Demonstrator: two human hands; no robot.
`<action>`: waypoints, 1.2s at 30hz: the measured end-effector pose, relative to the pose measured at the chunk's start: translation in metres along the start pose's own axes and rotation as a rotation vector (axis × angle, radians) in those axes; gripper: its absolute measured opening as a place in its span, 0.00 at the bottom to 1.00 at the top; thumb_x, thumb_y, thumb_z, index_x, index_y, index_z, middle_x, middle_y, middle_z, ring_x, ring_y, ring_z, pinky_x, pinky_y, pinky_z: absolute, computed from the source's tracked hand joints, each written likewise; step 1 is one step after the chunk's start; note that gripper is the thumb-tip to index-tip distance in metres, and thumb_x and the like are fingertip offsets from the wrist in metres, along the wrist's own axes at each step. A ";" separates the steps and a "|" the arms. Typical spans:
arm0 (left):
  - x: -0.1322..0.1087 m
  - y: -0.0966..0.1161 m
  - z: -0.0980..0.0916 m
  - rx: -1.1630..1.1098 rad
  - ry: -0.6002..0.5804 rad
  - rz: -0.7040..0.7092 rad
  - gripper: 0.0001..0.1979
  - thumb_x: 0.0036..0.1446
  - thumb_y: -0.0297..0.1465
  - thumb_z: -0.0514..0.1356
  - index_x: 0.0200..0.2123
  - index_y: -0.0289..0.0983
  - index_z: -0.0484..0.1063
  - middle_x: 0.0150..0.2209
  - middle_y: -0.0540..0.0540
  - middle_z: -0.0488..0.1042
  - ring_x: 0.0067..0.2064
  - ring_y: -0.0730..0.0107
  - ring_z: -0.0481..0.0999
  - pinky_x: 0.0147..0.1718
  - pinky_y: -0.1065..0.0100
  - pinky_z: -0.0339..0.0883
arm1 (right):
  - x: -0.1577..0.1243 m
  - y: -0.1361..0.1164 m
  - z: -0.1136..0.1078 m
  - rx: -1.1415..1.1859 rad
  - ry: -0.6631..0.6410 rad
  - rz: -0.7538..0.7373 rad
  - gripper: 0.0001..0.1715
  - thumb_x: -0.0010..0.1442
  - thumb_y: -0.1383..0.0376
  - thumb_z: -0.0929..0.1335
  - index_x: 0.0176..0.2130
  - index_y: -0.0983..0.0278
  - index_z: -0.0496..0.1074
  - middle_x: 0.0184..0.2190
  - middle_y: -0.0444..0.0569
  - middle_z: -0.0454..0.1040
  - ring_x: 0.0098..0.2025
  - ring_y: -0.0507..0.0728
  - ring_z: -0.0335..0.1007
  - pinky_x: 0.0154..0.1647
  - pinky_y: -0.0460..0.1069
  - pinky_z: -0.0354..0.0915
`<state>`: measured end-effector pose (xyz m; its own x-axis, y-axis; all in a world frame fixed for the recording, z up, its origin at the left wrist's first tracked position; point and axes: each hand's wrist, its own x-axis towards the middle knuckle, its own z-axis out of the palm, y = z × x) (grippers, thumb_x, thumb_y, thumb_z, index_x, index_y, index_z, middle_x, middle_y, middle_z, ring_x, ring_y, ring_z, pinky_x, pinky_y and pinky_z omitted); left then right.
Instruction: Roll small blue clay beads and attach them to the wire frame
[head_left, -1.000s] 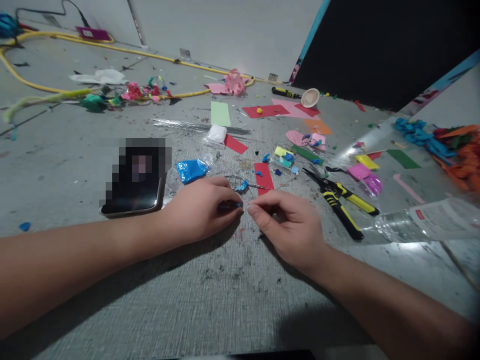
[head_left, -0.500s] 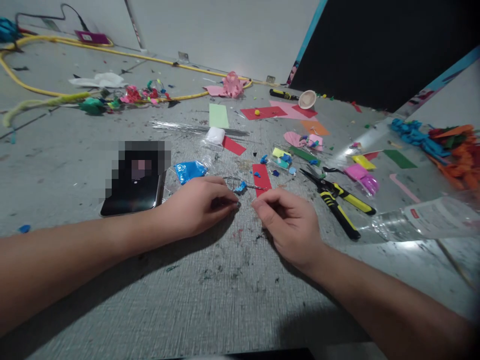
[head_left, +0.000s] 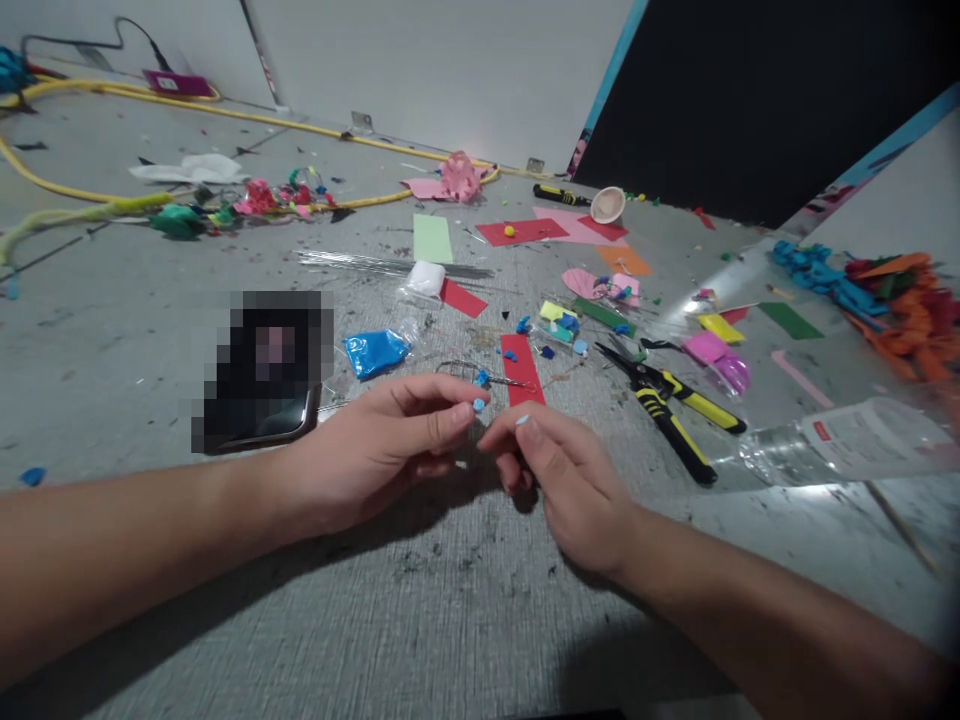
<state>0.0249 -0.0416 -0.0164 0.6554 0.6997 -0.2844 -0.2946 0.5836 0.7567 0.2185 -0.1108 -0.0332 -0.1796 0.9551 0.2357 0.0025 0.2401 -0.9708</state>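
Observation:
Between the thumb and index finger of my left hand (head_left: 390, 445) is a small blue clay piece (head_left: 478, 405). My right hand (head_left: 574, 475) is just to its right, its thumb and index finger pinched on a light blue bit (head_left: 523, 421). Behind the fingertips, a twisted wire (head_left: 517, 382) with blue clay on it lies partly across a red paper strip (head_left: 523, 362). The blue clay packet (head_left: 375, 352) rests beyond my left hand. Small blue scraps lie around the strip.
A phone (head_left: 262, 385) lies left, near my left forearm. Black-and-yellow pliers (head_left: 675, 415) and a clear bottle (head_left: 862, 440) are on the right. Farther back are thin wires (head_left: 375, 265), coloured papers, a pink flower (head_left: 460, 178) and a yellow cable (head_left: 300, 125).
Both hands have turned and lifted a little, with the fingertips closer together. The blue bits at the fingertips now show. The view has shifted slightly.

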 end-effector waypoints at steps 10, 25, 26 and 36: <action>0.001 -0.012 0.006 -0.141 -0.191 -0.025 0.05 0.60 0.32 0.77 0.39 0.41 0.87 0.31 0.47 0.86 0.33 0.75 0.85 0.31 0.81 0.71 | 0.001 -0.002 -0.001 -0.139 -0.063 -0.037 0.25 0.80 0.56 0.61 0.31 0.61 0.67 0.26 0.41 0.66 0.28 0.50 0.61 0.31 0.48 0.59; 0.001 -0.017 0.002 -0.106 -0.169 -0.037 0.08 0.56 0.36 0.79 0.39 0.43 0.87 0.31 0.46 0.83 0.35 0.68 0.81 0.36 0.69 0.70 | 0.000 -0.004 -0.001 -0.174 -0.078 0.043 0.26 0.81 0.55 0.60 0.32 0.61 0.69 0.28 0.44 0.71 0.29 0.52 0.67 0.32 0.49 0.64; 0.001 -0.018 0.002 -0.106 -0.165 -0.038 0.08 0.56 0.36 0.79 0.38 0.43 0.87 0.31 0.46 0.83 0.35 0.68 0.81 0.36 0.68 0.70 | 0.000 -0.004 -0.001 -0.177 -0.079 0.042 0.26 0.81 0.55 0.60 0.32 0.61 0.68 0.28 0.44 0.71 0.29 0.52 0.67 0.32 0.50 0.64; 0.002 -0.018 0.002 -0.085 -0.152 -0.043 0.09 0.55 0.37 0.79 0.38 0.43 0.87 0.30 0.47 0.83 0.35 0.67 0.81 0.37 0.67 0.71 | 0.002 -0.004 0.000 -0.194 -0.078 0.030 0.26 0.80 0.55 0.60 0.32 0.62 0.69 0.27 0.44 0.72 0.28 0.52 0.67 0.31 0.49 0.64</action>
<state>0.0329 -0.0518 -0.0297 0.7642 0.6070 -0.2181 -0.3179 0.6486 0.6916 0.2182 -0.1096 -0.0287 -0.2521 0.9477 0.1956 0.1972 0.2481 -0.9484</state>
